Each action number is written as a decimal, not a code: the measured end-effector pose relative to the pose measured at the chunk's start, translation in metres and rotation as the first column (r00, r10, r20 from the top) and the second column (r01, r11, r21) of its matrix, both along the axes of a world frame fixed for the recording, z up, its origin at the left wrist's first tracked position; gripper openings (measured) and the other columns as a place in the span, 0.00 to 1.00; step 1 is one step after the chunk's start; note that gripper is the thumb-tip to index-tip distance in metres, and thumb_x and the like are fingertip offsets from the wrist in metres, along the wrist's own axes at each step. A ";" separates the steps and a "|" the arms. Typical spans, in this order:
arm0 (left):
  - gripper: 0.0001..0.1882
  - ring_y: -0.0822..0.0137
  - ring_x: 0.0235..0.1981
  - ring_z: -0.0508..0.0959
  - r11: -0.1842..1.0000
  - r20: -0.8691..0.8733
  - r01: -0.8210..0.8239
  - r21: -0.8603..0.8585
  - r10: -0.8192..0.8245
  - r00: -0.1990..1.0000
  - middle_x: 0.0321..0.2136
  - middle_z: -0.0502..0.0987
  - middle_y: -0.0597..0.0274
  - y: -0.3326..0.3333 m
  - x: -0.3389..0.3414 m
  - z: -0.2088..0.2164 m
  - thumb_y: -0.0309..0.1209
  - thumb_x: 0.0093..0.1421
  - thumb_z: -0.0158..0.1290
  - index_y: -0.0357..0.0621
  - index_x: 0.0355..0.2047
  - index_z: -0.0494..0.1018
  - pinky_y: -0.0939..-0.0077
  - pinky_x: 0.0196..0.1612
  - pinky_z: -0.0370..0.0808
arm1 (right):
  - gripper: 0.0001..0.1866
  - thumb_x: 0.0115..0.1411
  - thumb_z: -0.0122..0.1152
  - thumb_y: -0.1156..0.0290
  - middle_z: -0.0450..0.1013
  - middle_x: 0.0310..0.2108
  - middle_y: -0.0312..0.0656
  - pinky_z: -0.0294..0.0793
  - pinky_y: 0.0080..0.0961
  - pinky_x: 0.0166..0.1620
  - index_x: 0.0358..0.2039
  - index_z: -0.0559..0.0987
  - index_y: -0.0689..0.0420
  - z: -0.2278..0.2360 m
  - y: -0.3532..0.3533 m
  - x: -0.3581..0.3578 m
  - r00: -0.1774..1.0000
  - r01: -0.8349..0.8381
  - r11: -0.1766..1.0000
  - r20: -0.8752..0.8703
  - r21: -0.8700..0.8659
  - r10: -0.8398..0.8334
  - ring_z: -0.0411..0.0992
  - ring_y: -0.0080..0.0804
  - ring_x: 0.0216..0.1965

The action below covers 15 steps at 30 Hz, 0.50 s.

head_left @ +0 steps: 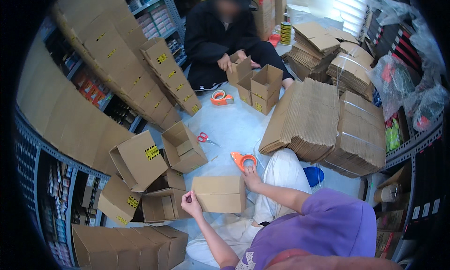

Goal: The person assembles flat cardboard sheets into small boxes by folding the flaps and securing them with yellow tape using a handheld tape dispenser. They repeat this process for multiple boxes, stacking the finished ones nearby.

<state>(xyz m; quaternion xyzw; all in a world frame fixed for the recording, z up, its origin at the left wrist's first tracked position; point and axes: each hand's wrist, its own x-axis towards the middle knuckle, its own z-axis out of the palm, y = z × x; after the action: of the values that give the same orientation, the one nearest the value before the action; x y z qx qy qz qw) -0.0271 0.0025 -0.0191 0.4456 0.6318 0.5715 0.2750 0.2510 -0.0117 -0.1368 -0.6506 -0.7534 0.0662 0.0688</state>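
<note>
A closed cardboard box (219, 195) lies in front of me, its top flaps meeting along a seam with no tape visible across it. At the box's left edge is my left hand (191, 204), fingers closed together against the cardboard. My right hand (251, 177) is beyond the box's far right corner, its fingers curled at the near end of an orange tape dispenser (243, 160); part of that grip is hidden. Left of the box, several open cardboard boxes (159, 205) sit piled, some with yellow and black printed tape.
Across from me a person in black (220, 35) handles another box. Red scissors (203, 138) and a second orange dispenser (221, 98) lie on the floor. Flattened cardboard stacks (307, 120) stand to the right; tall rows of taped boxes (112, 54) and shelves line the left.
</note>
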 end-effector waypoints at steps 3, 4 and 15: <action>0.06 0.77 0.26 0.74 1.000 -0.046 -0.005 0.023 0.006 0.999 0.26 0.78 0.63 0.002 0.001 -0.002 0.24 0.59 0.58 0.33 0.30 0.75 0.81 0.31 0.73 | 0.16 0.56 0.52 0.68 0.61 0.56 0.56 0.40 0.56 0.67 0.44 0.75 0.58 0.002 -0.001 0.000 1.000 0.016 0.999 0.020 0.046 -0.017 0.53 0.53 0.62; 0.06 0.78 0.26 0.74 0.999 -0.058 -0.011 0.032 0.012 0.998 0.26 0.77 0.63 0.001 0.001 -0.003 0.25 0.59 0.57 0.33 0.29 0.74 0.81 0.31 0.72 | 0.16 0.55 0.52 0.68 0.60 0.56 0.55 0.39 0.55 0.67 0.45 0.75 0.58 0.004 -0.001 -0.001 1.000 0.009 1.000 0.013 0.021 -0.009 0.53 0.52 0.62; 0.07 0.79 0.25 0.72 1.000 -0.035 0.006 0.027 -0.005 0.999 0.25 0.77 0.66 -0.001 0.001 0.004 0.25 0.60 0.57 0.34 0.28 0.74 0.82 0.30 0.70 | 0.19 0.50 0.56 0.69 0.59 0.57 0.56 0.38 0.55 0.67 0.44 0.74 0.59 0.008 0.001 -0.001 0.999 -0.008 0.999 0.050 -0.054 0.010 0.54 0.52 0.60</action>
<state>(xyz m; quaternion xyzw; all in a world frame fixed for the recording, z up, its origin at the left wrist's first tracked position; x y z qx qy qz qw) -0.0257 0.0020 -0.0154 0.4608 0.6277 0.5713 0.2594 0.2503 -0.0112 -0.1290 -0.6503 -0.7557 0.0705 0.0321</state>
